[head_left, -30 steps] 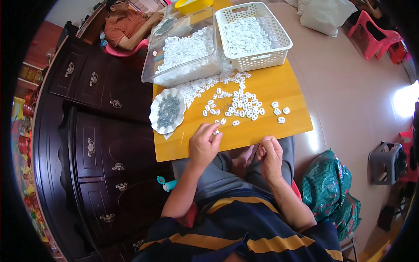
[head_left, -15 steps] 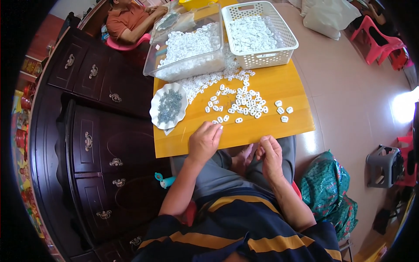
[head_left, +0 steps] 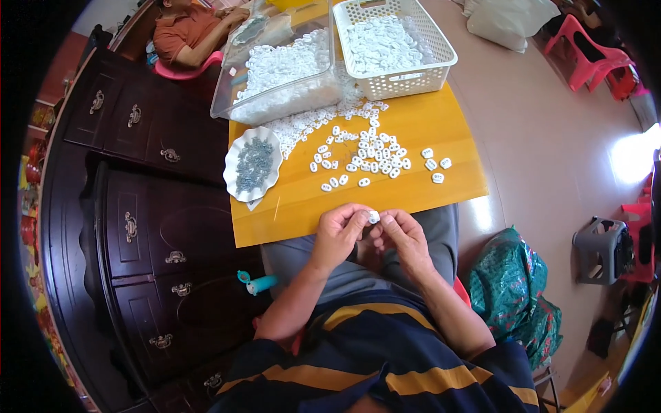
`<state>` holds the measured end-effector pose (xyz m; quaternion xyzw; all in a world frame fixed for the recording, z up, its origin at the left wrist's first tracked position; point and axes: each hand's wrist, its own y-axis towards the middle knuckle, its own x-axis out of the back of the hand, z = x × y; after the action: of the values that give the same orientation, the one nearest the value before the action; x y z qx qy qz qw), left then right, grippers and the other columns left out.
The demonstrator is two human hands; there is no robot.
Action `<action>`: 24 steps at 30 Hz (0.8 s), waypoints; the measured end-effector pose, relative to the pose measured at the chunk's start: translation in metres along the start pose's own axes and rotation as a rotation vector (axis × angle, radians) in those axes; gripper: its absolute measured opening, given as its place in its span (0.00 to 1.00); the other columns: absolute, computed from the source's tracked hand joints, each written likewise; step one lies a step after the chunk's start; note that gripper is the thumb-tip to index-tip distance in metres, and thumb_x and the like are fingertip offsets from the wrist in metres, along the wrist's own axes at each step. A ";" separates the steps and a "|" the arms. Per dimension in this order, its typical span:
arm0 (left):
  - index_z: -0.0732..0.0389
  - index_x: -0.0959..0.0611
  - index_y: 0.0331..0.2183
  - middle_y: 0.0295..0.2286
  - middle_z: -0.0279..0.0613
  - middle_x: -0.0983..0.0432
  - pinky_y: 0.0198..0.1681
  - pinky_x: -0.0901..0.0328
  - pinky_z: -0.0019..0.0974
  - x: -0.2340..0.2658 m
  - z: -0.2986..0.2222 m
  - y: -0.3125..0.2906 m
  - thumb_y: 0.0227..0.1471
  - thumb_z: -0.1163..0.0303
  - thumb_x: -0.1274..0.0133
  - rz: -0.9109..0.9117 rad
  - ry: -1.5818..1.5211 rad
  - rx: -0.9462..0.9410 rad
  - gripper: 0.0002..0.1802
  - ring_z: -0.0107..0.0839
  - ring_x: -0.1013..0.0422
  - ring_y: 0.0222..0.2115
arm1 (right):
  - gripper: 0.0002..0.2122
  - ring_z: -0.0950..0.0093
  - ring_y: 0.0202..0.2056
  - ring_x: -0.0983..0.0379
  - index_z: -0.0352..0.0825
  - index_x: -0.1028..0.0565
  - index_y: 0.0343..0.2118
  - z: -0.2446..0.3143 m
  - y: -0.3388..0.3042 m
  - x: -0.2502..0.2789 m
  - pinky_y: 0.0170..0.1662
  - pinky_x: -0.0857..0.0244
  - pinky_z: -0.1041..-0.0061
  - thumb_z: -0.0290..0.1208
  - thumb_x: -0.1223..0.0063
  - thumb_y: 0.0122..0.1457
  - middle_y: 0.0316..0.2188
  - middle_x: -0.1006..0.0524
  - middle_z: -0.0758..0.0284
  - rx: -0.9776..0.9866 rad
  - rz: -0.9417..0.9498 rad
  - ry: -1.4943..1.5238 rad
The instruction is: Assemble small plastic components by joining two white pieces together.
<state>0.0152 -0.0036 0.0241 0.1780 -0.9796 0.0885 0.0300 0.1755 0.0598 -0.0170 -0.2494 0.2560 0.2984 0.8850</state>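
Note:
Near the table's front edge, my left hand (head_left: pixel 341 235) pinches a small white oval plastic piece (head_left: pixel 374 217) between thumb and fingers. Close against it on the right is my right hand (head_left: pixel 406 242), with thumb and forefinger pressed together; whatever they hold, if anything, is too small to make out. Several similar white pieces with dark holes (head_left: pixel 379 155) lie scattered on the yellow wooden table (head_left: pixel 303 206). A few more, showing dark markings, sit apart in a small group (head_left: pixel 431 164) on the right. A white scalloped dish (head_left: pixel 232 180) of small grey metal bits (head_left: pixel 255 164) stands at the left.
Behind the loose pieces stand a clear plastic bin (head_left: pixel 289 96) and a white perforated basket (head_left: pixel 406 84), both filled with white pieces. Dark wooden drawers (head_left: pixel 155 227) line the left. A green bag (head_left: pixel 509 282) lies on the floor at right. Another person (head_left: pixel 182 38) sits at the far left.
My left hand has brought a white piece from the table edge toward my right hand. My right hand has moved left, and the two now meet. The whole view has shifted slightly.

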 end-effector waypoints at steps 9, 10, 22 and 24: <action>0.64 0.16 0.38 0.31 0.44 0.21 0.33 0.27 0.41 -0.016 -0.019 0.000 0.54 0.75 0.38 -0.011 0.820 -0.710 0.07 0.45 0.22 0.30 | 0.11 0.85 0.26 0.28 0.35 0.21 0.40 0.008 0.001 0.009 0.32 0.35 0.85 0.38 0.47 0.71 0.27 0.21 0.75 -0.141 -0.007 0.166; 0.63 0.16 0.39 0.32 0.44 0.20 0.33 0.27 0.40 -0.015 -0.015 0.001 0.53 0.75 0.37 -0.008 0.785 -0.689 0.10 0.45 0.22 0.31 | 0.09 0.85 0.26 0.28 0.35 0.21 0.40 0.008 0.002 0.011 0.31 0.35 0.85 0.36 0.46 0.70 0.27 0.21 0.74 -0.118 -0.022 0.136; 0.61 0.15 0.39 0.32 0.46 0.20 0.34 0.28 0.42 0.039 -0.003 0.026 0.54 0.75 0.39 -0.189 0.750 -0.433 0.08 0.46 0.22 0.30 | 0.06 0.79 0.28 0.23 0.30 0.19 0.41 0.053 0.009 0.024 0.34 0.29 0.77 0.23 0.39 0.63 0.28 0.19 0.65 0.583 -0.410 -0.829; 0.61 0.15 0.38 0.33 0.46 0.20 0.34 0.28 0.43 0.046 -0.002 0.032 0.54 0.75 0.39 -0.210 0.766 -0.447 0.08 0.47 0.22 0.31 | 0.06 0.68 0.29 0.20 0.31 0.18 0.41 0.073 0.012 0.037 0.34 0.27 0.71 0.23 0.39 0.62 0.32 0.18 0.57 0.640 -0.477 -1.061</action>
<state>-0.0393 0.0101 0.0246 0.2199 -0.8696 -0.0692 0.4367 0.2158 0.1262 0.0114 0.1567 -0.2006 0.0861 0.9632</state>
